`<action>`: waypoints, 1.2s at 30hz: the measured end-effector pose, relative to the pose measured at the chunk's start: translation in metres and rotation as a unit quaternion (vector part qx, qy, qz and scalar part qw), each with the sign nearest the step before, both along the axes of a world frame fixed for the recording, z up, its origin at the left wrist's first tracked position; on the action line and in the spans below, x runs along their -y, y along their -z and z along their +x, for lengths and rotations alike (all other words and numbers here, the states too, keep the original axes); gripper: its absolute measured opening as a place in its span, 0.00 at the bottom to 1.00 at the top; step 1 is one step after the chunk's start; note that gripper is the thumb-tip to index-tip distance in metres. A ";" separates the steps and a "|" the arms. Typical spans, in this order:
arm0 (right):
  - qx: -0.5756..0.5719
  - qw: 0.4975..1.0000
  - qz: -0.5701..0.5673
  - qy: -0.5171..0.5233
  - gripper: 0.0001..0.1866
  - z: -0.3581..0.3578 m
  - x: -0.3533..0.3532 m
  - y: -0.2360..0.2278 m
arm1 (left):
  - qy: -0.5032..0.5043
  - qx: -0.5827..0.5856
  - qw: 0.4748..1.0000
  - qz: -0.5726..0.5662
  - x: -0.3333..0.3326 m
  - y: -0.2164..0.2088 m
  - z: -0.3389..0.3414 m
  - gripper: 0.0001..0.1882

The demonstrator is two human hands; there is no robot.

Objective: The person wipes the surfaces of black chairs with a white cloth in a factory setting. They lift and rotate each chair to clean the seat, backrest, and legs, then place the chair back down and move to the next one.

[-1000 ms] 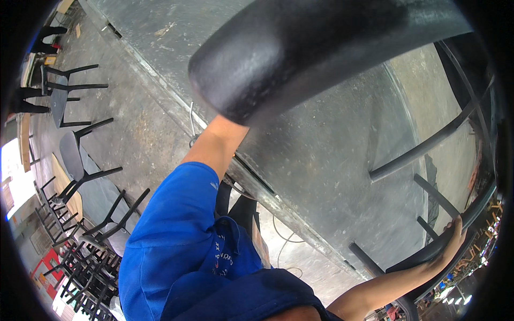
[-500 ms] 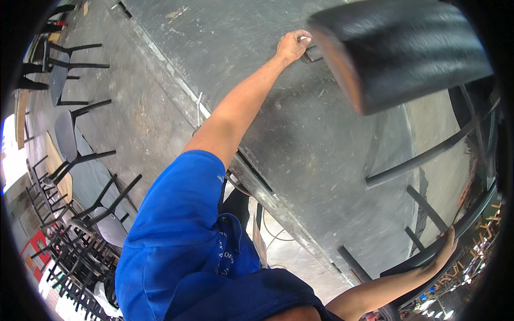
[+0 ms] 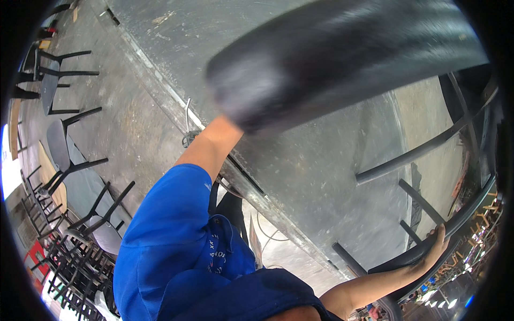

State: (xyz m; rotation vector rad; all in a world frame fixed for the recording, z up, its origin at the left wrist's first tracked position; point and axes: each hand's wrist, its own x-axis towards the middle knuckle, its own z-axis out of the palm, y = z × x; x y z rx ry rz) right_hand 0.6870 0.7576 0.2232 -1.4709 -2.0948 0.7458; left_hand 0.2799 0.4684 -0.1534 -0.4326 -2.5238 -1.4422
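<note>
A large glossy black curved chair panel [image 3: 342, 64], blurred by motion, fills the upper right. It covers my left hand; only the left forearm [image 3: 211, 144] shows, running up to the panel's near corner. What the left fingers do is hidden. At the lower right, my right hand [image 3: 439, 243] is closed around the edge of a black chair [image 3: 401, 262], its fingers over the rim. Several dark chair legs [image 3: 420, 200] stick out nearby.
A grey worktop [image 3: 316, 198] with a metal edge strip [image 3: 257, 187] lies under the panel. Black chairs [image 3: 59, 144] stand along the left, with many stacked chairs [image 3: 80, 273] below them. A thin metal rod [image 3: 187, 115] stands beside my left forearm. More chair frames [image 3: 484, 224] crowd the far right.
The black panel has swung left and nearer, now covering my left hand, which was visible beside it with a small white thing at its fingers. My right hand keeps its hold.
</note>
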 end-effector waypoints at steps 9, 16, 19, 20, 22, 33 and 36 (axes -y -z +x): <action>0.012 0.999 0.006 0.033 0.11 -0.002 0.026 -0.001 | -0.031 -0.094 0.993 -0.067 -0.021 -0.005 0.021 0.07; -0.027 0.999 0.017 0.015 0.10 -0.007 0.043 0.001 | 0.008 -0.143 0.989 0.042 -0.013 -0.013 0.016 0.09; -0.021 0.999 0.024 0.009 0.10 -0.006 0.047 0.002 | 0.014 -0.179 0.983 0.031 -0.022 -0.018 -0.009 0.07; -0.020 0.999 0.029 0.017 0.09 -0.005 0.047 0.002 | 0.015 -0.155 0.988 0.013 -0.022 -0.016 -0.013 0.07; -0.018 0.999 0.031 0.009 0.09 -0.003 0.046 0.003 | 0.013 -0.119 0.993 -0.021 -0.014 -0.011 -0.020 0.06; -0.065 0.994 0.080 0.040 0.12 0.020 0.070 0.018 | -0.082 0.036 0.991 0.102 0.069 -0.001 0.061 0.09; -0.097 0.992 0.078 0.021 0.13 0.021 0.088 0.022 | -0.003 0.185 0.966 0.178 0.083 -0.009 0.133 0.12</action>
